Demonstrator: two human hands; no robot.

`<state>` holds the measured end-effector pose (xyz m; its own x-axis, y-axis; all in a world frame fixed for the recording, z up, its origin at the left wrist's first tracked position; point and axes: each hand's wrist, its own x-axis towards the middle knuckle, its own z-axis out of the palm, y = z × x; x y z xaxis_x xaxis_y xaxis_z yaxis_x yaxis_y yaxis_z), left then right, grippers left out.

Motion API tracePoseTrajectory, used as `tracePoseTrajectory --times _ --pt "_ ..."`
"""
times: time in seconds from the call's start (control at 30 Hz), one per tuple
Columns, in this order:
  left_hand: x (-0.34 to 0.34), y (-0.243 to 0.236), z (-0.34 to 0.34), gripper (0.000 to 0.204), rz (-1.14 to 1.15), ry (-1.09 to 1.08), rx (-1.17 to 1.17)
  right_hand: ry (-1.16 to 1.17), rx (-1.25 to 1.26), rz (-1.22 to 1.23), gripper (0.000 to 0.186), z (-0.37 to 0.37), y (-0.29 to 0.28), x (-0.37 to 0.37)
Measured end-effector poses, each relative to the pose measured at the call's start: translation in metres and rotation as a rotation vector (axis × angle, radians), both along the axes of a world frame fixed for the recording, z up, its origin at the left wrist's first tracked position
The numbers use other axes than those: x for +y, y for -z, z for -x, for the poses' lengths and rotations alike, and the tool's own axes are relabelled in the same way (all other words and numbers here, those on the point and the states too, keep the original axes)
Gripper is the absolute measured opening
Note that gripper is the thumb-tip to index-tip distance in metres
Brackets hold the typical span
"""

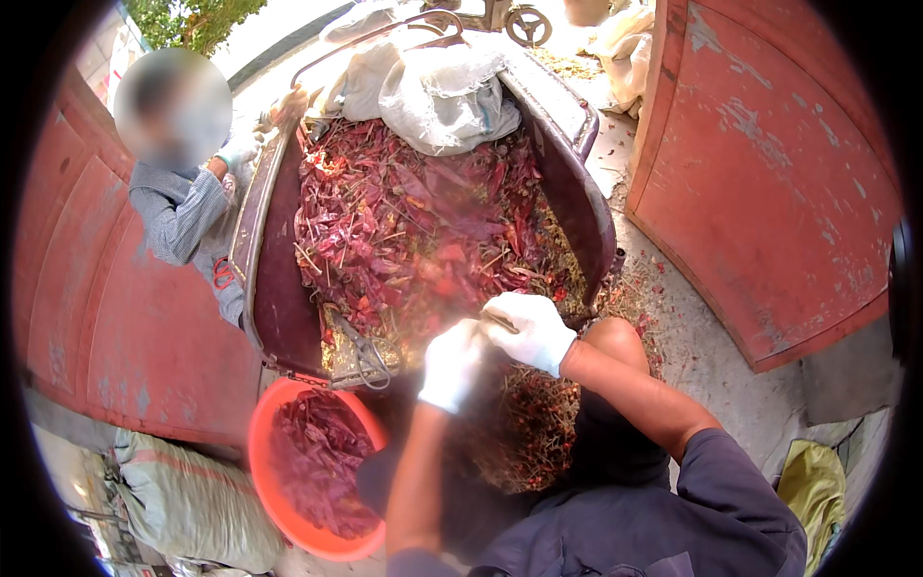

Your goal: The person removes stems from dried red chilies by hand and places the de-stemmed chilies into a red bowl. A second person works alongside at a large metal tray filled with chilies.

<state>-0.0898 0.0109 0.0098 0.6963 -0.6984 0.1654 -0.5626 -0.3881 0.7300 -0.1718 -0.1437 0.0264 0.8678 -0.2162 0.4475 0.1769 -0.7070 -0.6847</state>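
Note:
White gloves cover both my hands, which meet over the near end of a dark maroon cart (279, 260). My left hand (452, 365) is closed, its fingertips pressed against my right hand. My right hand (529, 332) is curled shut beside it, with a small brownish sliver showing at its fingers. What they hold is too small and blurred to name. Just beyond them, dried red chili peppers (413, 212) with stems and straw fill the cart bed. An orange-red tub (264, 481) on my left holds more dried red peppers (322, 462).
White woven sacks (447, 96) lie on the cart's far end. Another person (178, 207), wearing gloves, sits at its left side. Red metal doors (769, 183) stand on both sides. A filled pale sack (192, 505) lies left of the tub. Stems and debris (534, 423) heap by my legs.

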Motion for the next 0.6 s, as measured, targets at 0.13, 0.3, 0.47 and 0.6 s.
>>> tracePoseTrajectory --times 0.13,0.3,0.47,0.6 --pt "-0.001 -0.001 0.001 0.017 -0.037 0.037 -0.012 0.012 0.093 -0.189 0.020 -0.002 0.007 -0.004" --pt "-0.002 0.000 0.010 0.012 -0.100 0.031 -0.320 0.004 0.002 0.063 0.018 0.002 0.011 -0.005" --pt "-0.002 -0.008 0.019 0.009 -0.110 0.089 -0.355 -0.029 0.002 0.192 0.016 0.006 0.013 -0.008" --pt "-0.002 -0.015 0.021 0.011 -0.108 0.094 -0.353 -0.012 -0.029 0.188 0.018 0.004 0.012 -0.004"
